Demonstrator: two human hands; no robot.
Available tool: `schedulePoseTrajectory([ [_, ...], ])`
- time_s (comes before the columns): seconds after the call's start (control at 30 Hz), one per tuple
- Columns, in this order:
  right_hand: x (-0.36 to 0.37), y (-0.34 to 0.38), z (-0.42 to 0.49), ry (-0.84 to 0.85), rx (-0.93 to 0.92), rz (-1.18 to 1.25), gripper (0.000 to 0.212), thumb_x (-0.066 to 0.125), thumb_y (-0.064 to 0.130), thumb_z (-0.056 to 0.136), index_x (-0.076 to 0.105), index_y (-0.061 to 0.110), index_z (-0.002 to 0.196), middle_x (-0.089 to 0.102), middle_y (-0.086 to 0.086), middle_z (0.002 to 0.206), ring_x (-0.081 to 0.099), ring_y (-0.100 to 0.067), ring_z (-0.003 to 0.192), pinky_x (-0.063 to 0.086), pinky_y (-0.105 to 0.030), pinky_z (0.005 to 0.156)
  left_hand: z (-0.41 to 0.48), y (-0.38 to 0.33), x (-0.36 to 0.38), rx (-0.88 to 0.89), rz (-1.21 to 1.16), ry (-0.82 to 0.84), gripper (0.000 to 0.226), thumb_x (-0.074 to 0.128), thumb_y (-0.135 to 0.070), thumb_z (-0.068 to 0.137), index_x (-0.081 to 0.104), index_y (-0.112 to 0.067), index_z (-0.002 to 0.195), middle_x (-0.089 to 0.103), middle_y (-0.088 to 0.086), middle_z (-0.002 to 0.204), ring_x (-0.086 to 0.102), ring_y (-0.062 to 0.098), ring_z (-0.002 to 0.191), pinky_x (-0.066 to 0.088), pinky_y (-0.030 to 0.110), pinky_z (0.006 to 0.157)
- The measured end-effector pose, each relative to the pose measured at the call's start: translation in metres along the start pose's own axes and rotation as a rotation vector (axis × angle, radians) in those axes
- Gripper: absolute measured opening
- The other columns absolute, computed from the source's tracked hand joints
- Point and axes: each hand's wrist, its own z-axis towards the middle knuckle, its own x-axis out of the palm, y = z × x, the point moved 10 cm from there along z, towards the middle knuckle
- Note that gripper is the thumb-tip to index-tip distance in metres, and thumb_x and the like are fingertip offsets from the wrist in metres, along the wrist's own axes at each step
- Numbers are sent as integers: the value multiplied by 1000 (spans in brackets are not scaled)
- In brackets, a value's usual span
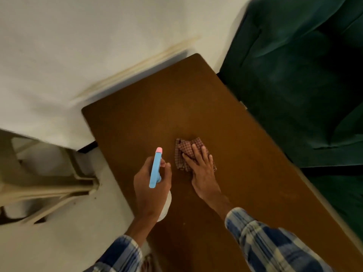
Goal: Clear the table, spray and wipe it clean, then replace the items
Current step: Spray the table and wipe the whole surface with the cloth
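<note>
So the cloth (pixel 187 152) is pressed flat on the table (pixel 245 173) under the right hand (pixel 200 165), fingers straight, while the sprayer (pixel 156 167) is gripped in the left hand (pixel 151 185) just beside it.

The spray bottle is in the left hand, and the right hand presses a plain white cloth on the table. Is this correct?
Not quite. In the head view the cloth under the right hand is red-checked, not white; the left hand does hold the spray bottle.
</note>
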Motion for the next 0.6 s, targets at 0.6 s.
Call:
schedulePoseTrajectory([
  [0.6,68,99,-126,342,-566,-131,91,63,-7,85,30,39,157,-4,10,170,-13,-23,157,4,-55,126,-132,89,-133,-180,-17,-136,17,70,-20,89,57,-20,79,46,-11,56,49,12,48,41,16,45],
])
